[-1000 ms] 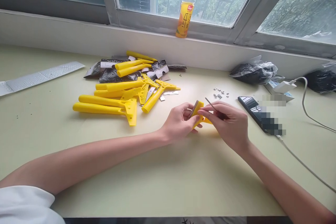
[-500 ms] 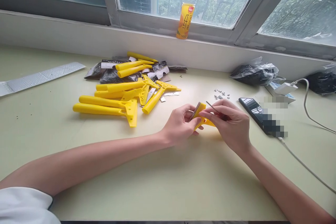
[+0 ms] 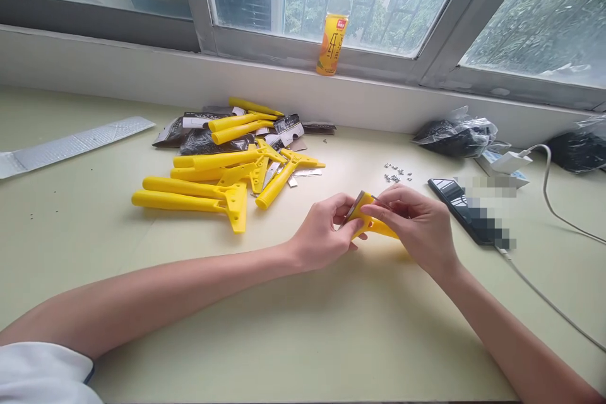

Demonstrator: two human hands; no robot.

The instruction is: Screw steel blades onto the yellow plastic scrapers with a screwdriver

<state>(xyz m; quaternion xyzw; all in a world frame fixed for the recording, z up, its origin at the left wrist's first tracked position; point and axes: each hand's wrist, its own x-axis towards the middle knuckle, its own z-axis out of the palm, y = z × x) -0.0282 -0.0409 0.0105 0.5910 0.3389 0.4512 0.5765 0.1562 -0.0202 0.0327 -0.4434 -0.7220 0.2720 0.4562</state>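
Observation:
My left hand (image 3: pixel 322 235) is closed round the head of a yellow plastic scraper (image 3: pixel 382 228), with a grey blade edge along its upper left side. The scraper is tilted, its handle pointing right beneath my other hand. Pinched between the fingers of my right hand (image 3: pixel 422 226) is a thin metal rod (image 3: pixel 375 198); only a short piece of it shows by the scraper head, and its tip is hidden. Several small silver screws (image 3: pixel 392 177) lie on the table just beyond my right hand.
Several yellow scraper handles (image 3: pixel 189 201) lie at left centre, with black packets (image 3: pixel 215 144) behind. A phone (image 3: pixel 457 205) with a cable is at right, near a white charger (image 3: pixel 510 162) and black plastic bags (image 3: pixel 454 132). A drink bottle (image 3: pixel 332 44) stands on the sill.
The rod has dropped lower against the scraper head, so less of it shows. My right hand has shifted slightly with it; my left hand keeps its hold. The view has tilted a little.

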